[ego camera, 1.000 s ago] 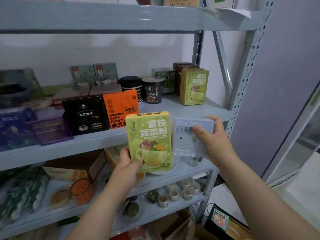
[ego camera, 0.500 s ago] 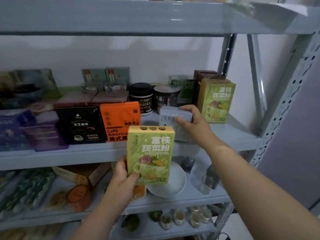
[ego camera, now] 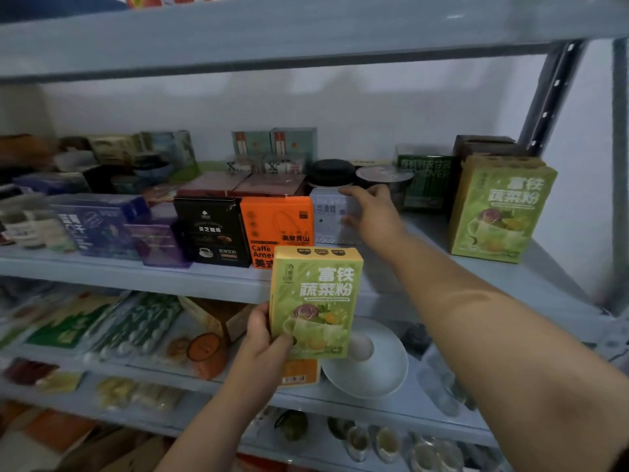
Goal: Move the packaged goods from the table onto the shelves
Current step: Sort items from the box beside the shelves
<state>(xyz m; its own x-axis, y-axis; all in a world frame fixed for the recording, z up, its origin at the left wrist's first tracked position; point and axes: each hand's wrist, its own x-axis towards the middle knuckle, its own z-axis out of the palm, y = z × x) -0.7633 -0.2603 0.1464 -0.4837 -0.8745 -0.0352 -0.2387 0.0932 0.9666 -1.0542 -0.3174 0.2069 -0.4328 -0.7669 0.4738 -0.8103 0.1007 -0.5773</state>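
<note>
A: What sits closest to the camera?

B: The left hand [ego camera: 263,338], low in the middle. Its fingers wrap the lower left corner of a green and yellow box [ego camera: 315,301], thumb on the front face, and the box stands upright in the air in front of the shelf edge [ego camera: 136,274].

A: And behind that box?

B: A lower shelf with a white dish [ego camera: 371,369], an orange jar [ego camera: 206,352] and flat green packets [ego camera: 139,321] lying on it.

A: Where is the other hand?

B: The right hand [ego camera: 372,216] reaches over the middle shelf. Fingers lie over the top and right side of a pale grey box [ego camera: 328,219], which stands upright on the shelf, just beside an orange coffee box [ego camera: 275,226]. The hand covers the box's right part, so I cannot tell whether the grip is firm or merely resting.

A: What else is in that row?

B: Left of the orange one, touching it, a black coffee box [ego camera: 212,229], then a purple clear case [ego camera: 156,243] and a blue box [ego camera: 92,226].

A: Farther back?

B: A dark-lidded jar [ego camera: 330,173] and a cup with a foil lid [ego camera: 384,175] behind the grey box. At the right a second green box [ego camera: 500,209] stands upright, well apart from the hand, with a brown box [ego camera: 483,144] behind it.
</note>
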